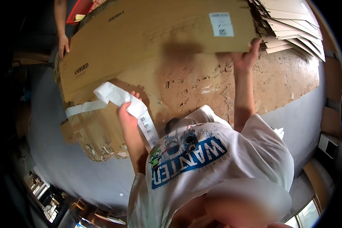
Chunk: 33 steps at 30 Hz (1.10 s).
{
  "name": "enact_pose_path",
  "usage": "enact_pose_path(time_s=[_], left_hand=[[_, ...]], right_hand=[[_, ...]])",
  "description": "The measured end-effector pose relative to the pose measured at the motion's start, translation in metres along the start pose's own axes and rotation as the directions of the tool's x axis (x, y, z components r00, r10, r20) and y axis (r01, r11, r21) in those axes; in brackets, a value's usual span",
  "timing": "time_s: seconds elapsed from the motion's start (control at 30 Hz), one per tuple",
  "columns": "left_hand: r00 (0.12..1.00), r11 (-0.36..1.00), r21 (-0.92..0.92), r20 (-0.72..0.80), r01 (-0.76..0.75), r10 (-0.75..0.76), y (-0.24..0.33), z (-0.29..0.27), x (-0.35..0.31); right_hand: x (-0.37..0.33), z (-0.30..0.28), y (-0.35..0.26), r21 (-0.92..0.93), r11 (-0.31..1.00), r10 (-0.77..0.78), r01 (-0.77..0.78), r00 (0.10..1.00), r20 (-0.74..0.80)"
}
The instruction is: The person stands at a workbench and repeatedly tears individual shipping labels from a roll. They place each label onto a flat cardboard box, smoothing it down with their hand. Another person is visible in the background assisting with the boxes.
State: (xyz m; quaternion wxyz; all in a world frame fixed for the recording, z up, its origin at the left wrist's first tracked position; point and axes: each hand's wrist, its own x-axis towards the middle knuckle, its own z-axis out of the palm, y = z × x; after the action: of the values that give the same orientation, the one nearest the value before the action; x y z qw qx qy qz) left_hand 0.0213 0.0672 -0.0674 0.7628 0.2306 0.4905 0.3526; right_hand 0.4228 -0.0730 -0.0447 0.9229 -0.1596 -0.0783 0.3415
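Observation:
A strip of white labels [113,94] runs through my left hand [129,114], its fingers closed on it. One end trails left onto the cardboard; the printed end hangs down beside my forearm. My right hand [246,57] grips the near right corner of a large flat brown cardboard sheet [152,45], with part of the fingers hidden at the edge. A white printed label [221,24] sticks to the sheet near that corner. At the sheet's far left edge rests another person's hand [64,46].
Beneath the sheet lies a worn, torn cardboard-covered work surface [193,85]. Flat cardboard pieces [292,22] are stacked at the far right. A red plastic basket [79,10] stands at the far left. Grey floor [76,171] surrounds the work surface.

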Motion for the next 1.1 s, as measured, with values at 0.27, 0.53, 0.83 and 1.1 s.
enact_pose_path(time_s=[0.27, 0.53, 0.83, 1.1], left_hand=[[0.996, 0.991, -0.091, -0.004, 0.094, -0.094, -0.013, -0.035, 0.009], [0.991, 0.927, -0.358, 0.1, 0.116, -0.086, 0.004, -0.036, 0.034], [0.716, 0.963, -0.066, 0.682, 0.261, -0.148, -0.033, 0.197, 0.012], [0.551, 0.901, 0.358, 0.713, 0.244, -0.432, -0.087, 0.242, -0.015]], right_hand=[[-0.011, 0.018, 0.04, -0.869, 0.495, 0.059, -0.007, 0.998, 0.026], [0.032, 0.09, -0.148, -0.746, 0.663, -0.252, 0.064, 0.957, -0.142], [0.059, 0.003, -0.283, -0.472, 0.846, -0.316, 0.248, 0.946, -0.068], [0.077, -0.009, -0.159, -0.565, 0.823, -0.207, -0.066, 0.89, -0.406]])
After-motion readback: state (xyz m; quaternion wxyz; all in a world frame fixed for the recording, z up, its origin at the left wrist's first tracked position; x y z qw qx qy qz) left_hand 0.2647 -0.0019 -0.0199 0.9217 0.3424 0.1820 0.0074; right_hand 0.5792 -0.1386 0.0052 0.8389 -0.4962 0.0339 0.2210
